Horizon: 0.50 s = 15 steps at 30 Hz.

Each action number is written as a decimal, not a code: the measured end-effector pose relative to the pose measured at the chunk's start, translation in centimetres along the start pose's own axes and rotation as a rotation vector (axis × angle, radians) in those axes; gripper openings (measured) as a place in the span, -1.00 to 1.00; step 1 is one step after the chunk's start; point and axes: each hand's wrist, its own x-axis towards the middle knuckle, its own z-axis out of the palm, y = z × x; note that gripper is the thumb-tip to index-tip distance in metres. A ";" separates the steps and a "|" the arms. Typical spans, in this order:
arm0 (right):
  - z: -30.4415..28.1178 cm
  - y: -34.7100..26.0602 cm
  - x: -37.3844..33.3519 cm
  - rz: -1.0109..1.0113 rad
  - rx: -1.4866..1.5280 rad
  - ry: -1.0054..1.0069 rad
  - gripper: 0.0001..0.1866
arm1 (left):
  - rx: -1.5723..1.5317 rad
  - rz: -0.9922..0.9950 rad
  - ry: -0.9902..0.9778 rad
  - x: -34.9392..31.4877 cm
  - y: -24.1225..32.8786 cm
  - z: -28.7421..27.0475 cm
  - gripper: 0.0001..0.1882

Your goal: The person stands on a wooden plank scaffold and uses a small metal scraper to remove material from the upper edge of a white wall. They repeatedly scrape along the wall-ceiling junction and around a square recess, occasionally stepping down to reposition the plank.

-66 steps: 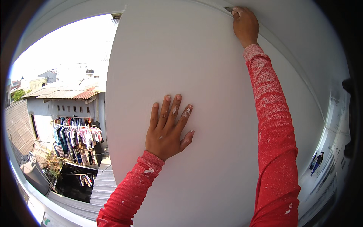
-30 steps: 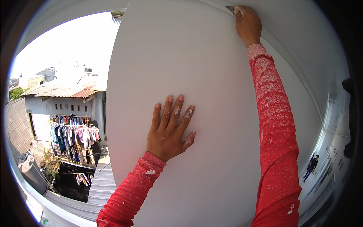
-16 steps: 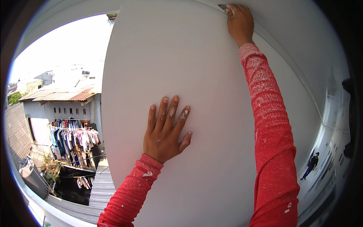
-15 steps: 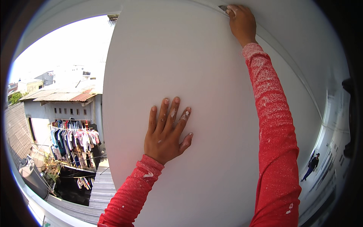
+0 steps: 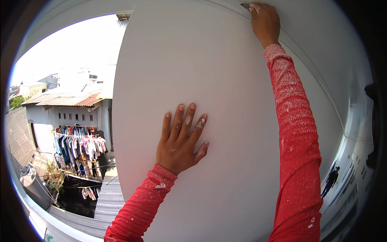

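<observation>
My left hand (image 5: 179, 143) lies flat against a smooth white wall (image 5: 193, 64), fingers spread, with white smears on several fingers. High up on the right, my right hand (image 5: 266, 23) is closed on a putty knife (image 5: 245, 6), whose dark metal blade points left. The blade is at the line where the wall meets the ceiling, beside a narrow raised moulding (image 5: 225, 8). Its handle is hidden inside my fingers. Both red sleeves carry white dust and specks, thickest on the right forearm (image 5: 292, 109).
Left of the wall's edge is an open side onto rooftops, with a metal roof (image 5: 109, 197) below and clothes (image 5: 78, 147) hanging outside a house. A person (image 5: 331, 180) in dark clothes stands far down at the right.
My right hand and the putty knife have shifted slightly right in the view. The left hand, still flat on the wall, also appears a little farther right, as does the wall's left edge.
</observation>
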 end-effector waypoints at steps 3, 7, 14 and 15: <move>0.2 0.2 0.2 -0.044 0.029 -0.033 -0.86 | -0.015 0.004 0.000 0.1 0.1 0.1 -0.32; 0.7 -0.1 -0.1 -0.035 0.004 -0.025 -0.85 | 0.007 -0.004 -0.007 0.2 0.0 0.2 -0.33; 1.4 0.2 0.2 0.042 -0.032 -0.091 -0.79 | -0.013 -0.011 -0.001 0.3 0.1 0.2 -0.36; 1.6 0.3 0.4 0.030 -0.052 -0.092 -0.76 | -0.031 -0.009 0.003 0.3 0.1 0.2 -0.35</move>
